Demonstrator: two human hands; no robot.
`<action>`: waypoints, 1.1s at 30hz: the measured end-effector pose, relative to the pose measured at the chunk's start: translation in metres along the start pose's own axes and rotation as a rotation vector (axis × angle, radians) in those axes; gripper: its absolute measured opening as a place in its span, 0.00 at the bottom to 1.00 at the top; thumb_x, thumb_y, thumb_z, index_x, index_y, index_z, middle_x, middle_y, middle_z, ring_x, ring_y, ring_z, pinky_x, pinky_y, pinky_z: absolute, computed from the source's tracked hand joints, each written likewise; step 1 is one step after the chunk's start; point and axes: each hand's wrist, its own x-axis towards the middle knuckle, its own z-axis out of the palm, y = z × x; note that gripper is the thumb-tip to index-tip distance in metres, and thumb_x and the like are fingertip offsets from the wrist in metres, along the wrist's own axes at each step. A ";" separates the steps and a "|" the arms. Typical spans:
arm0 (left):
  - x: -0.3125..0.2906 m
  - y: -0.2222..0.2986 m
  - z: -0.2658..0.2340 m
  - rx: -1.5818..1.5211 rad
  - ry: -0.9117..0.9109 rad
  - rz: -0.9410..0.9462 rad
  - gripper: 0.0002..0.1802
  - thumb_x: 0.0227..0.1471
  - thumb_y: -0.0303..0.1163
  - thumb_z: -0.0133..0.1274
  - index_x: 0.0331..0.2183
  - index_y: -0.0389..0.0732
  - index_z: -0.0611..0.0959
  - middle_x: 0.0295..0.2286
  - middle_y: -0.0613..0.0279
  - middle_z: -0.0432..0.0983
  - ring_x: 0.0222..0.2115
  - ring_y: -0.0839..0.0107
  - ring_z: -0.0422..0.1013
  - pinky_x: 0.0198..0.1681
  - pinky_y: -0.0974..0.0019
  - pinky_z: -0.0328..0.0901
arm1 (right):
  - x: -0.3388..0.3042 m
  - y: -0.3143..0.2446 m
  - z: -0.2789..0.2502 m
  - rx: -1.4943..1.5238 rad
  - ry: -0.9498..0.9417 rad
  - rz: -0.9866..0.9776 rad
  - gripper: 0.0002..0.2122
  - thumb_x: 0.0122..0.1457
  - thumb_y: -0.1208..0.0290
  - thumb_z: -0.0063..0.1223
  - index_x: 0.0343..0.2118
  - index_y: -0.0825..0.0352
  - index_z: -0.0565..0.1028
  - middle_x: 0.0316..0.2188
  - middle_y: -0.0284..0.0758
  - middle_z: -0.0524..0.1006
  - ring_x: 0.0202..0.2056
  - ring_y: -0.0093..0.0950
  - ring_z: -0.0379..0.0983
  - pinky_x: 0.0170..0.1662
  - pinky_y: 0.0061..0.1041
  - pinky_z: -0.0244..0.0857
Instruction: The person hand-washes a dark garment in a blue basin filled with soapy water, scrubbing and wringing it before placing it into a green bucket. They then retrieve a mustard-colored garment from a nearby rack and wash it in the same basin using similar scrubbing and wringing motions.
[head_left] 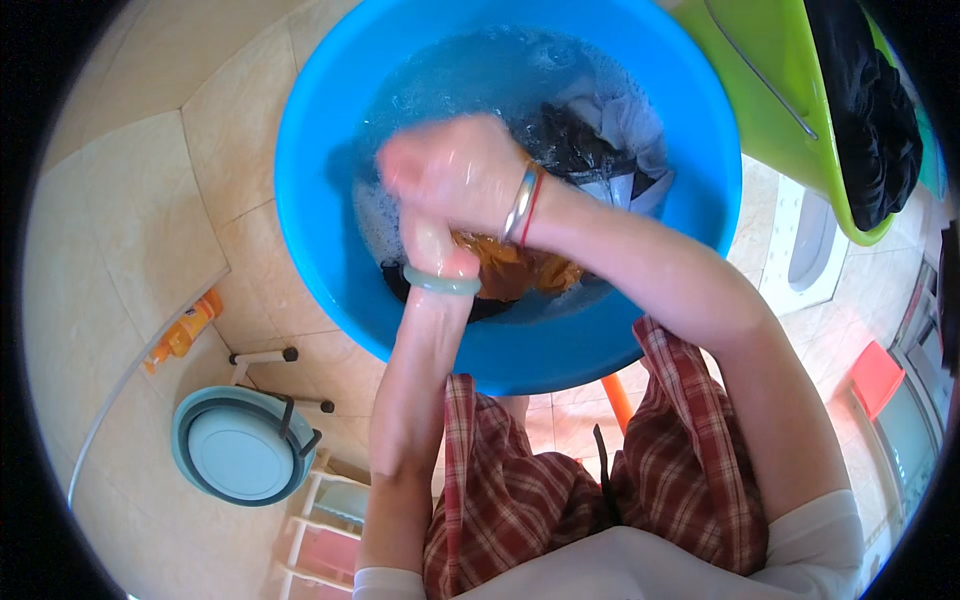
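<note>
Over the water in a large blue tub [305,150], my two hands are pressed together. My right hand [465,165] lies across my left hand [428,238] and covers most of it. Motion smears the fingers, and whether a cloth is between them cannot be seen. A pale green bangle [442,281] circles my left wrist; a silver bracelet [519,206] and a red cord are on my right. Below the hands, brown-orange cloth [505,268] sits in the soapy water. Dark cloth [565,135] and pale grey cloth [630,130] float to the right.
A lime green bucket [765,95] holding black cloth [865,120] stands right of the tub, by a white floor fixture [805,250]. At left are a blue-grey basin [240,455], an orange bottle [185,330] and a white rack [300,530]. A red dustpan-like piece [876,380] is at right.
</note>
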 end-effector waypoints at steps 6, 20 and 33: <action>0.020 0.023 -0.018 0.544 -0.144 0.393 0.19 0.63 0.45 0.47 0.41 0.39 0.79 0.39 0.59 0.76 0.40 0.70 0.70 0.46 0.66 0.65 | -0.018 0.092 -0.026 0.491 0.065 0.847 0.18 0.62 0.54 0.47 0.29 0.66 0.80 0.28 0.39 0.80 0.29 0.34 0.76 0.34 0.32 0.70; 0.007 -0.010 -0.054 1.298 -0.444 0.699 0.13 0.52 0.32 0.58 0.39 0.36 0.77 0.38 0.56 0.74 0.37 0.61 0.73 0.42 0.62 0.68 | -0.028 0.094 -0.107 0.750 -0.004 0.318 0.25 0.52 0.77 0.55 0.56 0.66 0.69 0.36 0.34 0.75 0.34 0.23 0.73 0.38 0.17 0.69; 0.072 0.060 -0.032 0.017 -0.452 -0.015 0.34 0.61 0.49 0.47 0.60 0.35 0.64 0.59 0.53 0.61 0.59 0.58 0.60 0.62 0.54 0.55 | 0.010 0.136 -0.004 0.133 0.100 0.560 0.22 0.55 0.65 0.59 0.52 0.65 0.70 0.51 0.44 0.72 0.48 0.38 0.73 0.52 0.31 0.68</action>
